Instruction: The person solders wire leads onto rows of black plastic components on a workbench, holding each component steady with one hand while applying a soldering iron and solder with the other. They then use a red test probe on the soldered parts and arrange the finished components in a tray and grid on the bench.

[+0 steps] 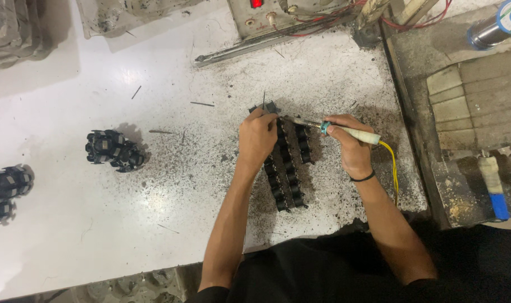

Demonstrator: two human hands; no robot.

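Evidently the work is soldering: the right hand [351,147] is closed around the taped handle of a soldering iron [345,130], its tip reaching left to the far end of the rows of small black parts [286,168] lined up on the bench [171,185]. The left hand [258,137] rests on those rows at their far end, fingers pinched together on something thin there — too small to tell whether it is solder or a lead. To do this well, the left hand should press the row flat so nothing shifts under the tip, and keep its fingertips just clear of the hot end, which sits very close to them. The iron is best held low and steady, heating the joint rather than the plastic — black bodies would likely melt quickly. The yellow cord [392,168] trails near the right wrist and should stay slack. Loose clusters of parts [114,150] lie well to the left.
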